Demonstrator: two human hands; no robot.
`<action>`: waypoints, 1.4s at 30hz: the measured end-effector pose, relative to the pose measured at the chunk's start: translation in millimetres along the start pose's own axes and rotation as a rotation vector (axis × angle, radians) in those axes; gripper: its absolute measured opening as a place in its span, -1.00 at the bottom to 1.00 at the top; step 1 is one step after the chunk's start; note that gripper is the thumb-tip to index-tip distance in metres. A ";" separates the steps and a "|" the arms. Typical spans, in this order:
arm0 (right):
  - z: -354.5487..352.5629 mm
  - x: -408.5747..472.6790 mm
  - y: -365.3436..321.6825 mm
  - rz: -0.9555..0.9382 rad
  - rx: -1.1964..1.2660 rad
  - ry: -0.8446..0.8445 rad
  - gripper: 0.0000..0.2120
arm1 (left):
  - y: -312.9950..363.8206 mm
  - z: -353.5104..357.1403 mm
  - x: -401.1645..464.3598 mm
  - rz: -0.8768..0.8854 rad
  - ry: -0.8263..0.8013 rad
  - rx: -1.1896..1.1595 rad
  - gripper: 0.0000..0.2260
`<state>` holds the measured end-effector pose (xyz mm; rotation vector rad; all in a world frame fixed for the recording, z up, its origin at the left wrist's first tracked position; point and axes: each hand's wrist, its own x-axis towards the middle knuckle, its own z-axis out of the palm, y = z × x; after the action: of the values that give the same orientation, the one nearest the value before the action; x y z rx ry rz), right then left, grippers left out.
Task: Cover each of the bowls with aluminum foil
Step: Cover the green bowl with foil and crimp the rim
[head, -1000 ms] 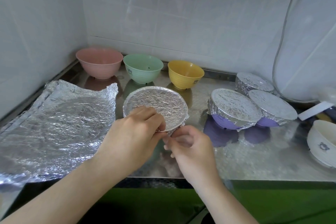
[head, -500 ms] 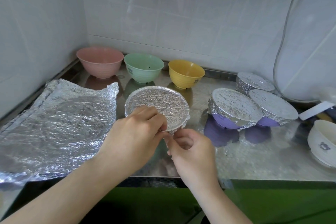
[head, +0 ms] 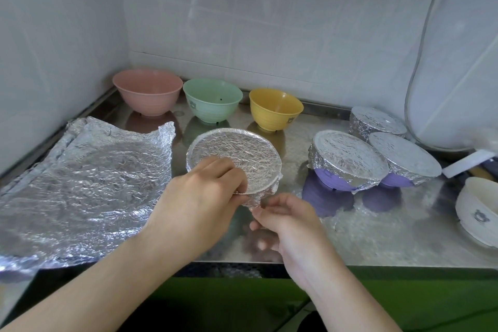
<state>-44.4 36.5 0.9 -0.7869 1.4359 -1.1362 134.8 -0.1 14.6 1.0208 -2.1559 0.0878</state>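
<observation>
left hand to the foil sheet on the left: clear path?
Probably yes. The foil sheet lies flat beside the left hand with nothing between them. But that hand now pinches the foil rim of the covered bowl, so it would have to let go first.

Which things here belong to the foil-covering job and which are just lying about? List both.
Job:
left hand and right hand, both crimping the centre foil-covered bowl
foil sheets
pink bowl, green bowl, yellow bowl, uncovered
three covered bowls
white bowl, uncovered

Lying about:
cable
white flat piece
</observation>
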 end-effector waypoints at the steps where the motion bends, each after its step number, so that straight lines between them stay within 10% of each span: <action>1: 0.1 0.0 -0.9 0.015 0.107 -0.010 -0.80 | -0.1 0.4 0.0 -0.003 0.002 0.003 -0.83; 16: 3.2 -2.8 15.3 -0.214 0.355 0.030 -0.63 | 1.6 1.6 -1.0 -0.016 0.011 0.021 -0.82; 31: 18.0 -3.2 23.4 -0.487 -0.152 0.240 -0.82 | 5.1 3.3 -1.9 -0.012 0.010 0.053 -0.83; 42: 12.2 1.7 30.1 -1.015 -0.982 0.494 -0.67 | 3.4 4.6 -2.2 -0.012 0.005 0.031 -0.81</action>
<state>-29.3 42.0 -27.4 -2.2175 2.1124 -1.3701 130.7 2.0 10.6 1.0495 -2.1502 0.1182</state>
